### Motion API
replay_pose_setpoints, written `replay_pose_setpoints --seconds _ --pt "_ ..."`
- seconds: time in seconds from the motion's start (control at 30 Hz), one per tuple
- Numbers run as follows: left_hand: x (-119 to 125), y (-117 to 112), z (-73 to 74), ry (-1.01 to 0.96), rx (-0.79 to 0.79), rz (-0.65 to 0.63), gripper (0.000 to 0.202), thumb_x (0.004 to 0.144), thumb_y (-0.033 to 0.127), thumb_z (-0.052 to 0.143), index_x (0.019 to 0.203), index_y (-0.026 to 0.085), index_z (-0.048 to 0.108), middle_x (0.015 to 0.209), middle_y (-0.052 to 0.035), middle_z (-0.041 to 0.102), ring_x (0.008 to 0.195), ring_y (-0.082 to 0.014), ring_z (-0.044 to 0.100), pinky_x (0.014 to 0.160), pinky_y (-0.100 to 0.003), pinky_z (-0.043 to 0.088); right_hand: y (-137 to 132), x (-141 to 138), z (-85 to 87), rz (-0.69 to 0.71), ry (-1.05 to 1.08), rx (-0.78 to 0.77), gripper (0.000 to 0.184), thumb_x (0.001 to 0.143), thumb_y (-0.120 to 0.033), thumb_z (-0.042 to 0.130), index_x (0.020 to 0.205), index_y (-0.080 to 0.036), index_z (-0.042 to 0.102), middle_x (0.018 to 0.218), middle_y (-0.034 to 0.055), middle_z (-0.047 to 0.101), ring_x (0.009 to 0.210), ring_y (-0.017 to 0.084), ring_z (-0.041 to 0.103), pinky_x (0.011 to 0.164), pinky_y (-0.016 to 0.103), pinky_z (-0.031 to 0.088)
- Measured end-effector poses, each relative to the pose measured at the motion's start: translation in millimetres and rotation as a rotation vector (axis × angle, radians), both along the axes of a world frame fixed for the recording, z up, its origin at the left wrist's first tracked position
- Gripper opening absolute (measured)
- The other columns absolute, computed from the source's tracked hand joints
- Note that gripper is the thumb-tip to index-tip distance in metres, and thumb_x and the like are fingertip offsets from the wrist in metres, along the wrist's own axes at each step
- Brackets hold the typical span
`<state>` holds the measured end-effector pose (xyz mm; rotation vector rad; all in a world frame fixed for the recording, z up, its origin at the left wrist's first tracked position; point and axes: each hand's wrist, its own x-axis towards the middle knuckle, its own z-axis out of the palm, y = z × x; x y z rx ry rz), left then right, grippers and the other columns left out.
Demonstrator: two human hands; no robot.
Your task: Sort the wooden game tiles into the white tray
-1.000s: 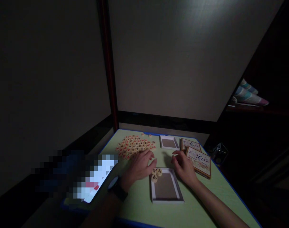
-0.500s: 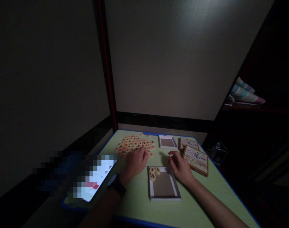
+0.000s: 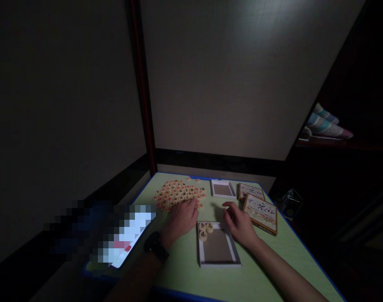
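Many small round cream discs with red or black marks lie as a pile of pieces (image 3: 179,192) at the far left of a green table (image 3: 185,268). My left hand (image 3: 180,218), a dark watch on its wrist, rests palm down at the pile's near edge, fingers curled over some discs. A shallow white box tray (image 3: 217,251) lies in front of me with three discs (image 3: 205,230) in its far left corner. My right hand (image 3: 240,222) rests beside the tray's far right corner, fingers loosely bent, nothing visible in it.
A second, smaller white tray (image 3: 223,188) lies at the back. Two decorated box lids (image 3: 260,207) lie at the right, near the table's blue edge. A blurred-out lit screen (image 3: 128,235) sits at the left edge. A red post (image 3: 143,88) stands behind the table.
My left hand has drawn back from the near tray's corner to the edge of the disc pile. The right hand has barely moved. The view has shifted a little.
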<state>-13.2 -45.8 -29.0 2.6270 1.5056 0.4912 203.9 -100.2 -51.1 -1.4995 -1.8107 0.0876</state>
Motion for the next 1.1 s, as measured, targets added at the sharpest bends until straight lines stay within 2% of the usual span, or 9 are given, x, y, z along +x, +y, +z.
replay_pose_setpoints --seconds 0.13,0.27,0.33,0.43,0.57,0.7,1.1 --pt "-1.0 6.1 3.0 -0.062 0.042 0.074 0.017 0.092 0.020 0.042 0.096 0.024 0.058 0.099 -0.0040 0.069 0.091 -0.0189 0.063 0.079 -0.029 0.045 -0.1 0.1 1.4 -0.007 -0.009 -0.018 0.024 0.091 -0.033 0.038 0.106 -0.021 0.052 0.063 -0.0008 0.066 0.052 0.018 0.060 0.054 0.027 0.041" --pt "-2.7 35.3 17.6 -0.086 0.059 0.091 0.029 0.095 0.020 0.034 0.105 0.022 0.062 0.105 -0.0057 0.070 0.099 -0.0182 0.063 0.087 -0.028 0.046 0.0 0.1 2.2 -0.003 -0.029 -0.017 0.024 0.092 -0.033 0.036 0.106 -0.021 0.052 0.062 -0.0012 0.065 0.052 0.019 0.061 0.054 0.027 0.042" --pt "-1.7 55.6 28.8 0.033 0.015 0.034 0.033 0.095 0.019 0.035 0.108 0.022 0.065 0.111 -0.0060 0.070 0.105 -0.0185 0.062 0.091 -0.029 0.045 0.2 0.1 1.5 0.007 -0.037 -0.007 0.024 0.093 -0.033 0.036 0.106 -0.020 0.052 0.061 -0.0015 0.064 0.052 0.019 0.060 0.054 0.027 0.041" --pt "3.8 83.4 44.4 0.119 -0.045 0.019 0.030 0.089 0.017 0.045 0.103 0.024 0.070 0.109 -0.0062 0.072 0.104 -0.0202 0.064 0.090 -0.029 0.046 0.6 0.7 -0.2 0.015 -0.046 0.007 0.024 0.093 -0.031 0.036 0.106 -0.019 0.052 0.062 -0.0013 0.064 0.053 0.018 0.061 0.054 0.027 0.041" --pt "16.3 105.2 53.8 0.236 -0.119 0.024 0.021 0.079 0.015 0.059 0.091 0.023 0.074 0.104 -0.0093 0.074 0.099 -0.0243 0.067 0.086 -0.031 0.049 1.5 2.8 -1.5 0.015 -0.057 -0.004 0.025 0.093 -0.031 0.035 0.106 -0.019 0.053 0.063 -0.0003 0.064 0.054 0.019 0.062 0.054 0.027 0.042" --pt "29.1 111.7 53.0 0.319 -0.173 0.012 0.019 0.072 0.017 0.068 0.089 0.022 0.075 0.103 -0.0104 0.074 0.098 -0.0267 0.067 0.083 -0.032 0.051 2.6 3.8 -0.8 0.009 -0.068 -0.013 0.025 0.092 -0.029 0.035 0.105 -0.019 0.053 0.063 0.0004 0.064 0.055 0.018 0.062 0.055 0.027 0.042" --pt "49.6 113.7 59.3 0.454 -0.201 0.043 0.031 0.078 0.010 0.061 0.105 0.020 0.072 0.114 -0.0144 0.071 0.108 -0.0269 0.065 0.091 -0.034 0.050 1.9 4.1 -2.2 0.024 -0.117 0.063 0.024 0.092 -0.026 0.036 0.102 -0.017 0.056 0.061 0.0001 0.063 0.053 0.017 0.062 0.053 0.025 0.040"
